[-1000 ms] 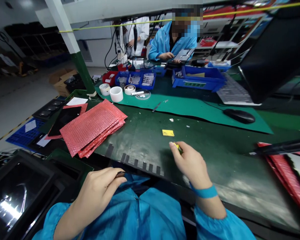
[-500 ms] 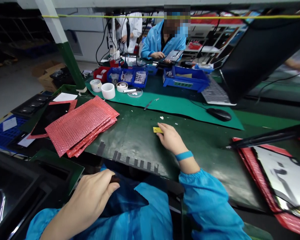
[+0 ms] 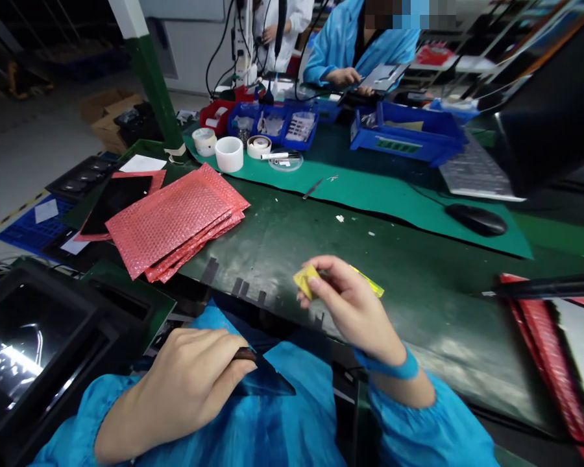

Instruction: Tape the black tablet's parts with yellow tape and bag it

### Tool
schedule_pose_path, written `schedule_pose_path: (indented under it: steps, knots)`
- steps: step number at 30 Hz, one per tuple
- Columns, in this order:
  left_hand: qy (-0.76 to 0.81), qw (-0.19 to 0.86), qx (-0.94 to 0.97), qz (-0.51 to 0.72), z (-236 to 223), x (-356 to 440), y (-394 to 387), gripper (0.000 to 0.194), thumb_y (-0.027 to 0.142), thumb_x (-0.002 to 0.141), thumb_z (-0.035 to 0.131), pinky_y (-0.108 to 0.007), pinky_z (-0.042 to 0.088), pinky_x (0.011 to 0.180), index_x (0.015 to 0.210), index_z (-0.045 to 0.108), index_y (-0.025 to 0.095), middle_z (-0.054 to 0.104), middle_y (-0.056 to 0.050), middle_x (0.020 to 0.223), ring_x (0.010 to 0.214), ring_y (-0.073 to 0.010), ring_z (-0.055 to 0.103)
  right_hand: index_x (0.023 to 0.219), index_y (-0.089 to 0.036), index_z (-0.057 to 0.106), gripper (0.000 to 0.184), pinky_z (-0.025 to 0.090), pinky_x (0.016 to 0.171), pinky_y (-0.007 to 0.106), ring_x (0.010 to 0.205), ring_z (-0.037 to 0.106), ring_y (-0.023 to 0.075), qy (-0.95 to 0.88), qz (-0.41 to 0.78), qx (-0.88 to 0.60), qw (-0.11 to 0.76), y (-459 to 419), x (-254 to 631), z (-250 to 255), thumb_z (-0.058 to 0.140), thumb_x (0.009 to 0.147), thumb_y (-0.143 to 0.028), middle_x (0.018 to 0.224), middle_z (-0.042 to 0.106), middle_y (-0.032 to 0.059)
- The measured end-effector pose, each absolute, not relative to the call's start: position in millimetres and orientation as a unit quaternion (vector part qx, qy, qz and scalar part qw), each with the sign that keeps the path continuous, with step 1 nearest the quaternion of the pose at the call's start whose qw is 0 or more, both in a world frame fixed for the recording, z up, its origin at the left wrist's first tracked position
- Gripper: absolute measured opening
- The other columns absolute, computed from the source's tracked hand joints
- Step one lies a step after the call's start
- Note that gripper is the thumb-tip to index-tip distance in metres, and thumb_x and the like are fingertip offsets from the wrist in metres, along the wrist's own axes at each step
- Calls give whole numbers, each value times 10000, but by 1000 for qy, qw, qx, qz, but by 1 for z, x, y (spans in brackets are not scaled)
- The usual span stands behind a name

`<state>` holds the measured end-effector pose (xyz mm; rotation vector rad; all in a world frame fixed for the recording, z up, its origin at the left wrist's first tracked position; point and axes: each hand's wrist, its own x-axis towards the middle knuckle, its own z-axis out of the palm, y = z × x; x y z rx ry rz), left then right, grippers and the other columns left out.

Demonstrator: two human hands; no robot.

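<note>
My left hand (image 3: pixel 185 383) is closed at the lower centre, over my lap. Between its thumb and fingers is the brown-black edge of a dark glossy panel (image 3: pixel 272 381). Most of that panel is covered by the hand or blends into the blue sleeves and clothing. My right hand (image 3: pixel 353 305), wearing a blue wristband (image 3: pixel 394 368), is above the near part of the bench. Its thumb and fingers pinch a small yellow piece (image 3: pixel 305 281). Behind the knuckles a yellow strip (image 3: pixel 370 283) shows; I cannot tell whether it joins the pinched piece.
Red bubble bags (image 3: pixel 175 217) lie stacked on the left of the bench (image 3: pixel 282 240). Tape rolls (image 3: pixel 229 154), blue bins (image 3: pixel 409 133), tweezers (image 3: pixel 313 188) and a mouse (image 3: pixel 475 219) sit farther back. A dark arm (image 3: pixel 555 285) crosses at right. A co-worker in blue (image 3: pixel 340 45) works opposite.
My right hand has lifted the yellow piece off the bench and brought it nearer and tilted. The yellow strip behind the hand has come into view. My left hand still grips the dark panel.
</note>
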<state>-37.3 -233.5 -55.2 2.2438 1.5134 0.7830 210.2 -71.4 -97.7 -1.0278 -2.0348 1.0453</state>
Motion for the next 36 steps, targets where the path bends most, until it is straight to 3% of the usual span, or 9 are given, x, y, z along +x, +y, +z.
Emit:
schedule_pose_path:
  steps: [2,5,9,12,15,20,28,36]
  knots:
    - [525,150,791,276,-55,-37,-232,121,242,1095,555,-305,480,595,993,608,205,679,26,767,607,-153,654,1179,-230,596,249,548,569,251,615,624,138,-658,602,-316,325,-104,205,-81,511,1117,-456,863,685,27]
    - [518,111,802,274,-57,-36,-231,103,243,1091,553,-320,493,574,1026,618,197,681,22,746,584,-167,663,1301,-254,641,269,539,613,211,703,613,122,-597,678,-289,318,-133,200,-69,602,1090,-416,939,656,27]
    - [519,60,809,271,-58,-36,-229,87,235,1078,583,-328,548,617,1122,629,175,744,-14,807,634,-190,726,1380,-327,661,383,582,828,251,959,668,175,-661,612,-285,327,-145,195,-71,738,1006,-363,1175,672,50]
    - [513,40,810,280,-57,-36,-229,88,218,1077,588,-322,580,659,1136,629,166,780,-39,858,675,-193,761,1374,-348,643,357,574,890,257,988,677,180,-694,555,-302,345,-152,191,-74,702,1022,-319,1181,676,34]
    - [511,34,811,285,-55,-36,-228,97,219,1087,572,-310,585,652,1137,632,163,779,-39,841,667,-186,760,1407,-356,594,353,571,895,242,981,688,169,-715,522,-301,354,-159,187,-73,627,1061,-291,1158,688,24]
    - [509,44,813,280,-53,-35,-229,104,207,1086,563,-313,563,619,1149,632,160,750,-24,789,637,-178,730,1297,-305,663,264,573,789,225,879,683,152,-732,472,-281,403,-163,180,-71,505,1105,-216,1005,705,21]
    - [496,20,821,281,-53,-36,-230,102,191,1074,565,-332,541,584,1145,622,147,732,-27,757,606,-192,708,1163,-237,682,213,572,760,319,843,676,191,-726,423,-230,491,-169,169,-79,565,1045,-105,932,725,45]
    - [482,4,822,304,-49,-34,-228,145,183,1094,492,-311,603,625,1146,623,146,765,-37,784,640,-190,753,1169,-230,663,206,570,811,393,881,672,219,-728,424,-190,504,-175,163,-84,544,1055,-106,966,745,67]
